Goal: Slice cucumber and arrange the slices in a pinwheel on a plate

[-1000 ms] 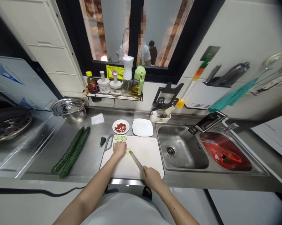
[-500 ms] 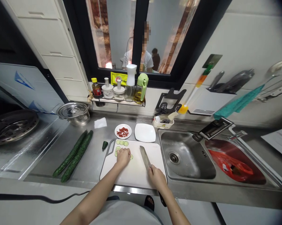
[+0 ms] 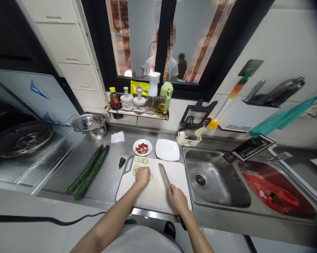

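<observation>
Beside the left hand (image 3: 143,177), round pale-green cucumber slices (image 3: 145,161) with darker-green rims; in the right hand (image 3: 178,199), a long grey-bladed, black-handled knife (image 3: 163,174).

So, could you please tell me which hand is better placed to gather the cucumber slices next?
Probably the left hand: it is right beside the cucumber slices on the cutting board, while the right hand grips the knife, farther from them.

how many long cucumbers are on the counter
2: one long cucumber lies on the steel counter, left of the cutting board; the second cucumber lies alongside it, nearer the board. I see none hidden.
</observation>
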A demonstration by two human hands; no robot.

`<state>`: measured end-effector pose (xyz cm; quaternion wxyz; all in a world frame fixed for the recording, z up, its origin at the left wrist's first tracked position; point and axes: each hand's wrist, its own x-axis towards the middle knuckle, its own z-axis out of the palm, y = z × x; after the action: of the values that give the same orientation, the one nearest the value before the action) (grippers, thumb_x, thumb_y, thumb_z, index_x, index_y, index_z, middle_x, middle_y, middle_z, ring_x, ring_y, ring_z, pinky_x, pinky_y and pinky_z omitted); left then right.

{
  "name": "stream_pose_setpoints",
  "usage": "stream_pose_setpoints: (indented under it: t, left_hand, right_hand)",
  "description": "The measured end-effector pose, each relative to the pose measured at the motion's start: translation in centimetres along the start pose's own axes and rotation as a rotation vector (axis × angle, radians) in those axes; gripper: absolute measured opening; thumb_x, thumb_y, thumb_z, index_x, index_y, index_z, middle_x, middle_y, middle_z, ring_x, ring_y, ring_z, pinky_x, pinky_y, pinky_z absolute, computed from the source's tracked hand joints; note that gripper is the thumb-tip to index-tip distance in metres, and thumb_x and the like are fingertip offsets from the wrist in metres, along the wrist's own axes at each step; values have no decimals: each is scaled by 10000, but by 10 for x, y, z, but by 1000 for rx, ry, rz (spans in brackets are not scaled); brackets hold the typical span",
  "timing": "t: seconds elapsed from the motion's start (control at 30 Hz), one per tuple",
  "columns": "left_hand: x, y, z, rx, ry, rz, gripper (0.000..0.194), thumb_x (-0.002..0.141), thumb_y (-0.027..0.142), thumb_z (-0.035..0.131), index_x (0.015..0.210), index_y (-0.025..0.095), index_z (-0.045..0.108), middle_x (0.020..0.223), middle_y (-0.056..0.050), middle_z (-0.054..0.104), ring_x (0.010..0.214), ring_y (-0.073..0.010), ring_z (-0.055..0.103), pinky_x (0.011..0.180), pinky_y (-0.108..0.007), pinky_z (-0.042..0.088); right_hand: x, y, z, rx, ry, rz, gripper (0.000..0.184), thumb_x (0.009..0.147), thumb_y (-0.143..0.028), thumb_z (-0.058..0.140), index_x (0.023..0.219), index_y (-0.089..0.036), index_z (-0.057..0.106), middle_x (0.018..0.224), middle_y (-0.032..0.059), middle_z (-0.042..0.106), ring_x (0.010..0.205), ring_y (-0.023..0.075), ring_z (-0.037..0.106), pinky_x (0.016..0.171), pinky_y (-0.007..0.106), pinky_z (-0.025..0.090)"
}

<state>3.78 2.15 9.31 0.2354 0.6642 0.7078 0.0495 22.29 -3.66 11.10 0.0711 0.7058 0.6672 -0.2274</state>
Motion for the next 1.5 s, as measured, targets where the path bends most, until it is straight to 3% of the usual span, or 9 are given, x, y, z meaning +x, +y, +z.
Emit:
stream_pose_setpoints:
  t: [0.2,0.37,0.57,0.73,1.0,1.17,1.3,1.5]
  left_hand:
    - [-15,-6,1,-166,32,1,137,851,242,484,847,201,614,865,-41,683,893,-187,596,814,-306,337]
    - [-25,-30,6,-266,98,-105,99,822,266,529,810,211,611,811,1,683,800,-156,603,765,-275,337]
    - [-28,-64,9,-264,239,-223,119,840,277,512,819,215,612,815,-9,680,828,-175,604,746,-274,337]
    - [-29,-76,9,-194,287,-248,148,845,250,478,805,218,617,800,-17,674,836,-198,603,781,-311,331]
    - [-28,-79,10,-159,299,-277,158,831,224,473,874,235,624,860,-31,676,894,-217,597,811,-333,346]
    - [-30,-76,14,-163,366,-296,187,843,227,450,924,244,618,966,-43,663,963,-232,573,879,-384,326]
    - [-27,-67,8,-156,380,-286,241,848,235,447,1032,243,602,1058,-67,636,1016,-245,542,914,-407,309]
    - [-5,-43,-8,-111,347,-152,313,873,264,433,1156,245,564,1147,-90,587,1077,-257,498,912,-386,310]
  right_hand:
    - [2,0,0,-4,0,-9,362,962,-322,282,1083,-167,586,981,114,692,931,194,633,709,248,380]
    - [4,0,1,-7,-3,-17,357,960,-313,286,1085,-162,585,971,116,692,925,194,634,700,247,376]
    - [5,0,2,8,7,-20,383,954,-316,276,1106,-154,587,994,130,685,928,199,632,716,257,379]
    - [3,-2,-1,8,0,-22,374,952,-316,271,1061,-157,592,957,119,688,898,194,636,685,250,369]
    - [3,-1,-1,3,1,-20,382,951,-307,264,1081,-152,588,964,124,684,904,200,632,699,258,373]
    - [3,-4,-3,-12,-31,-2,371,951,-318,288,1106,-151,581,992,135,680,918,201,630,720,262,380]
    - [3,-6,-4,-19,-27,-6,369,957,-308,280,1109,-147,575,1022,137,676,931,202,631,714,261,389]
    - [1,-8,-5,-43,-28,-8,339,962,-308,286,1071,-160,571,992,132,682,921,201,637,703,260,396]
